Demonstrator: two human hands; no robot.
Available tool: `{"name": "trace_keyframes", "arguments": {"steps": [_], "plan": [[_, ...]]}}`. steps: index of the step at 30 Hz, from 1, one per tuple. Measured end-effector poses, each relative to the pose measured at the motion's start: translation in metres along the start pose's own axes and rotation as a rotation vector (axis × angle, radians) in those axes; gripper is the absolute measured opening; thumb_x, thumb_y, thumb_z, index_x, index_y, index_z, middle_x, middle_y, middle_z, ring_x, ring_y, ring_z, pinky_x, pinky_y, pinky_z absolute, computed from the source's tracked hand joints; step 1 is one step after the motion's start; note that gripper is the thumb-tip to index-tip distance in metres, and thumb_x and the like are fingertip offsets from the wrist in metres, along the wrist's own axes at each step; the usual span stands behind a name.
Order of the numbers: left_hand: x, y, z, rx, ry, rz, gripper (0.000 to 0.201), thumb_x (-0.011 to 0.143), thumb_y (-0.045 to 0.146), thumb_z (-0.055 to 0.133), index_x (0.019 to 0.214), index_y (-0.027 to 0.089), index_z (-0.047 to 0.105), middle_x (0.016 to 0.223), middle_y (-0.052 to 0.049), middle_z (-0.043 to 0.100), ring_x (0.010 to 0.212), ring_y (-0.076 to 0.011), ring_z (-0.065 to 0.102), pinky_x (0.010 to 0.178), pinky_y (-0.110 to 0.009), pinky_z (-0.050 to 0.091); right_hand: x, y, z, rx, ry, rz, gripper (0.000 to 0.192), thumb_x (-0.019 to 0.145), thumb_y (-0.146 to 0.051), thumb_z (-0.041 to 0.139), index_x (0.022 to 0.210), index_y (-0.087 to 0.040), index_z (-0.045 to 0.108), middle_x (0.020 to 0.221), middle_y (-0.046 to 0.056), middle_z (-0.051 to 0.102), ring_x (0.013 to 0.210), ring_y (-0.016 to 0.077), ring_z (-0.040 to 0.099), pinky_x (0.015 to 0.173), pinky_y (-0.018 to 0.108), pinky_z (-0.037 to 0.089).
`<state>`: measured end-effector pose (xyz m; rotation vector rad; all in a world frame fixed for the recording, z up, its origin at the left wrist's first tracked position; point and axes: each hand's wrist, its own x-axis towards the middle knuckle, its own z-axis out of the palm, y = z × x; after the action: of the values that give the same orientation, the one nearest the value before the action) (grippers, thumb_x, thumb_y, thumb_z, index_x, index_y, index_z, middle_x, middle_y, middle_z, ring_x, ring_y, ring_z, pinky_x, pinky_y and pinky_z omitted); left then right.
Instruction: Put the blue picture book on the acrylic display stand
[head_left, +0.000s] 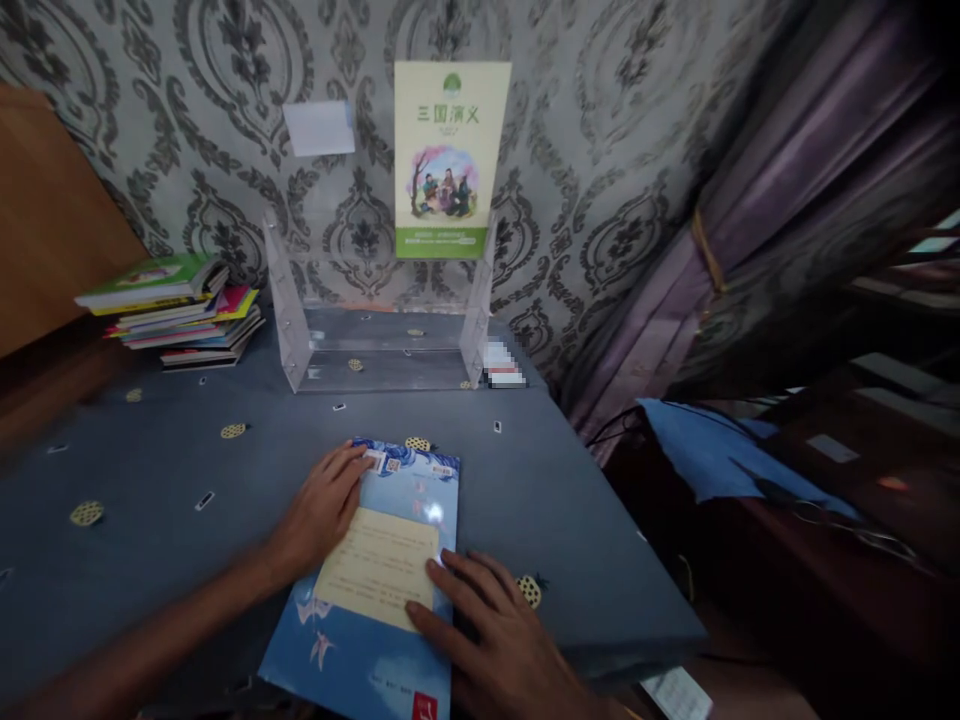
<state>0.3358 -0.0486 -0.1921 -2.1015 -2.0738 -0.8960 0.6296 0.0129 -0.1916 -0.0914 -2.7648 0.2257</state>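
Note:
A blue book [390, 655] lies on the table with its back cover up, showing a cream text panel and a barcode near its far end. My left hand [326, 505] rests on the book's far left edge, fingers stretched over the cover and thumb hidden. Across the right edge lies my right hand [495, 620], its fingers spread and their tips touching the cover beside the text panel. Neither hand visibly grips the book.
A clear acrylic rack [382, 372] stands against the wall, with a green-and-cream book [450, 160] upright above its right side. Several books are piled in a stack [184, 310] at the back left. The blue tablecloth [585, 500] ends at a right edge near a curtain [750, 230].

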Motion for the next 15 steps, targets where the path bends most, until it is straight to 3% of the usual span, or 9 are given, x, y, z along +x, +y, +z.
{"name": "trace_keyframes", "arguments": {"steps": [5,10,13,15], "plan": [[0.0,-0.003,-0.002,-0.056,-0.014,0.008,0.04,0.101,0.027,0.036,0.131,0.02,0.063,0.14,-0.014,0.062,0.14,-0.0306,0.049,0.111,-0.053,0.048,0.011,0.002,-0.015,0.008,0.063,-0.034,0.04,0.097,-0.037,0.061,0.135,-0.027,0.062,0.134,0.012,0.067,0.132,0.0306,0.058,0.095,0.045,0.059],[0.022,-0.007,-0.028,-0.306,-0.17,-0.044,0.041,0.097,0.049,0.05,0.124,0.025,0.07,0.138,-0.011,0.065,0.142,-0.0329,0.047,0.115,-0.059,0.041,0.032,0.011,-0.045,0.073,0.156,-0.074,0.037,0.1,-0.037,0.057,0.134,-0.023,0.063,0.127,0.011,0.071,0.132,0.0255,0.058,0.101,0.04,0.057],[0.041,-0.009,-0.051,-0.613,-0.288,-0.149,0.055,0.1,0.062,0.034,0.106,0.029,0.078,0.122,-0.008,0.075,0.133,-0.0318,0.057,0.118,-0.061,0.035,0.055,0.02,-0.069,0.248,0.259,0.012,0.035,0.104,-0.036,0.05,0.132,-0.021,0.064,0.122,0.01,0.073,0.123,0.0204,0.064,0.102,0.037,0.055],[0.05,-0.009,-0.061,-0.789,-0.274,-0.221,0.074,0.099,0.07,0.017,0.098,0.03,0.079,0.113,-0.008,0.077,0.125,-0.0313,0.063,0.115,-0.06,0.041,0.073,0.031,-0.083,0.393,0.378,0.105,0.039,0.105,-0.045,0.046,0.12,-0.019,0.071,0.107,0.008,0.076,0.101,0.0182,0.071,0.088,0.031,0.058]]}}
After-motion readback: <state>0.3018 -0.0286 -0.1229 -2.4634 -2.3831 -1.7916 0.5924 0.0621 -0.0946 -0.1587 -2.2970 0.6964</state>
